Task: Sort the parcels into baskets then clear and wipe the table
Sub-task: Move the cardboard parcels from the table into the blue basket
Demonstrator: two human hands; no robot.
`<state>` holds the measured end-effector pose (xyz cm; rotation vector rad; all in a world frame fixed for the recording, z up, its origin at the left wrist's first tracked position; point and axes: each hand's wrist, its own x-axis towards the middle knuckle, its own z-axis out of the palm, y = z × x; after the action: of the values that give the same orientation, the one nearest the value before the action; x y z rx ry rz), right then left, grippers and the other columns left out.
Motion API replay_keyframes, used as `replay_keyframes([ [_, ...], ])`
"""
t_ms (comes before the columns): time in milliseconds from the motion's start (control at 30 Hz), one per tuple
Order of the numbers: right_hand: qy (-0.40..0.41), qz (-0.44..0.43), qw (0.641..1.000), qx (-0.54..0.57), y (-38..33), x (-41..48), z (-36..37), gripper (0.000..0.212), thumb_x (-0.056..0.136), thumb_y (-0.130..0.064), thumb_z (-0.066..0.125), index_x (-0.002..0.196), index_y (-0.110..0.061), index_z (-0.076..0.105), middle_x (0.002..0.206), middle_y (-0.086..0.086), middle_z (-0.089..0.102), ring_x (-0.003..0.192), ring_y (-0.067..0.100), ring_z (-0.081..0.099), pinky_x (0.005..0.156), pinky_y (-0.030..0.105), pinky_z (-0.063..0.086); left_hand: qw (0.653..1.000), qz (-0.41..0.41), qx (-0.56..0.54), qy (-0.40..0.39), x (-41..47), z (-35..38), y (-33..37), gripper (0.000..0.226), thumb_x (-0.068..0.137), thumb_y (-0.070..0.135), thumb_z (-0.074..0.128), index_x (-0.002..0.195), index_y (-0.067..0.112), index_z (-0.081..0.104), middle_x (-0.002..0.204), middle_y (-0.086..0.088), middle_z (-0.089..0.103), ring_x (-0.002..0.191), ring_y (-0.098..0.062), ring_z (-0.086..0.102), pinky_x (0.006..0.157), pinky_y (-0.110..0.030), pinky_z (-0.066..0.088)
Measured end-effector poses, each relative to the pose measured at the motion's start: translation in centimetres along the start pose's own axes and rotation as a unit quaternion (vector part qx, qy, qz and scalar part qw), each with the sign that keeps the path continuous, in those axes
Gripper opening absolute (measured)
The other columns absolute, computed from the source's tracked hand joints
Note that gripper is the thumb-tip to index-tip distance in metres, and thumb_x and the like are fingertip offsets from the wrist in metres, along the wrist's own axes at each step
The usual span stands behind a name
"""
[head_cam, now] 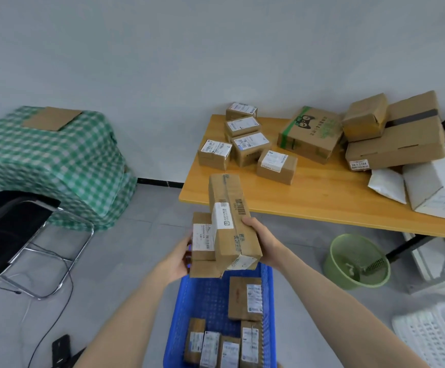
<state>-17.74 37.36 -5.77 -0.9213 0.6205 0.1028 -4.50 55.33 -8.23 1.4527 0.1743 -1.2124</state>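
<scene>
Sorting under way, roughly midway by the look of it: long carton gripped in right hand, smaller box touching it, clasped in left hand, both just above partly filled blue basket. Next, probably lowering both into free basket space without tipping. More parcels waiting on orange table; white basket, green bin, black chair on grey floor.

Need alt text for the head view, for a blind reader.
The left hand grips a small parcel and the right hand a longer parcel, above a blue basket with several parcels in it. More boxes sit on the yellow table behind.
</scene>
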Motion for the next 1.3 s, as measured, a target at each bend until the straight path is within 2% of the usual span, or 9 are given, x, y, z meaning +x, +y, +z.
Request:
replay_keyframes([
  [133,-0.001,0.04,0.998,-0.043,0.3,0.9,-1.6,0.03,0.095,-0.041,0.045,0.111,-0.019,0.058,0.09,0.002,0.073,0.077,0.015,0.069,0.068,0.029,0.054,0.996,-0.016,0.085,-0.03,2.5,0.4,-0.4,0.074,0.066,0.054,0.075,0.124,0.011,0.058,0.115,-0.014,0.068,0.109,-0.031,0.063,0.1,-0.048,0.046],
  [333,0.038,0.076,0.996,-0.03,2.5,1.7,-3.4,0.025,0.096,-0.038,0.045,0.105,-0.02,0.06,0.086,0.001,0.074,0.075,0.014,0.07,0.065,0.029,0.055,0.984,-0.07,0.151,-0.058,5.7,-0.6,-2.0,0.089,0.052,0.051,0.088,0.124,0.013,0.051,0.113,-0.01,0.068,0.105,-0.026,0.063,0.095,-0.047,0.046],
  [467,0.094,0.058,0.994,-0.012,5.4,2.5,-4.0,0.024,0.095,-0.033,0.05,0.11,-0.016,0.06,0.097,0.005,0.073,0.086,0.018,0.07,0.071,0.032,0.056,0.974,-0.103,0.203,-0.003,7.9,-1.3,-1.9,0.063,0.069,0.045,0.08,0.113,0.01,0.05,0.063,-0.002,0.056,0.054,-0.014,0.046,0.059,-0.03,0.045],
  [533,0.156,0.062,0.986,-0.009,8.1,3.5,-4.0,0.033,0.091,-0.035,0.057,0.117,-0.015,0.055,0.104,0.008,0.071,0.094,0.022,0.069,0.081,0.038,0.057,0.968,-0.123,0.219,0.012,9.4,-3.0,-2.5,0.057,0.072,0.041,0.079,0.11,0.011,0.049,0.057,0.001,0.053,0.051,-0.014,0.046,0.057,-0.026,0.045],
  [667,0.272,0.089,0.958,0.004,14.1,4.9,-3.5,0.05,0.086,-0.035,0.065,0.127,-0.016,0.043,0.114,0.009,0.062,0.101,0.024,0.063,0.086,0.043,0.054,0.957,-0.176,0.232,0.015,11.0,-6.2,-5.1,0.073,0.066,0.039,0.083,0.123,0.018,0.043,0.116,-0.009,0.061,0.109,-0.029,0.057,0.094,-0.055,0.045],
  [867,0.345,0.117,0.931,0.018,20.9,7.2,-2.7,0.046,0.085,-0.016,0.068,0.119,-0.015,0.037,0.1,0.003,0.057,0.087,0.017,0.056,0.064,0.028,0.044,0.951,-0.213,0.224,-0.012,12.5,-10.2,-11.0,0.063,0.07,0.032,0.083,0.12,0.028,0.045,0.121,-0.001,0.061,0.116,-0.026,0.055,0.091,-0.065,0.043],
  [1000,0.317,0.137,0.938,-0.024,24.5,8.7,-3.9,0.061,0.075,-0.006,0.076,0.119,-0.017,0.034,0.1,-0.002,0.055,0.098,0.022,0.056,0.072,0.03,0.046,0.954,-0.235,0.188,-0.016,13.1,-11.5,-15.4,0.068,0.07,0.022,0.083,0.122,0.032,0.04,0.12,-0.001,0.063,0.113,-0.025,0.057,0.09,-0.06,0.047],
  [1167,0.309,0.161,0.935,-0.068,29.6,9.9,-6.1,0.068,0.068,-0.017,0.08,0.121,-0.016,0.039,0.108,0.0,0.056,0.099,0.019,0.057,0.074,0.03,0.047,0.955,-0.244,0.172,0.008,14.6,-12.8,-20.6,0.064,0.077,0.015,0.077,0.119,0.036,0.034,0.119,0.001,0.061,0.111,-0.023,0.054,0.071,-0.047,0.052],
  [1300,0.372,0.16,0.914,-0.014,34.3,10.1,-8.6,0.063,0.058,-0.034,0.069,0.111,-0.011,0.044,0.1,0.007,0.058,0.088,0.021,0.059,0.063,0.031,0.046,0.946,-0.261,0.188,0.047,17.0,-14.8,-24.9,0.067,0.074,0.02,0.08,0.121,0.037,0.035,0.119,0.002,0.061,0.115,-0.024,0.053,0.093,-0.059,0.046],
])
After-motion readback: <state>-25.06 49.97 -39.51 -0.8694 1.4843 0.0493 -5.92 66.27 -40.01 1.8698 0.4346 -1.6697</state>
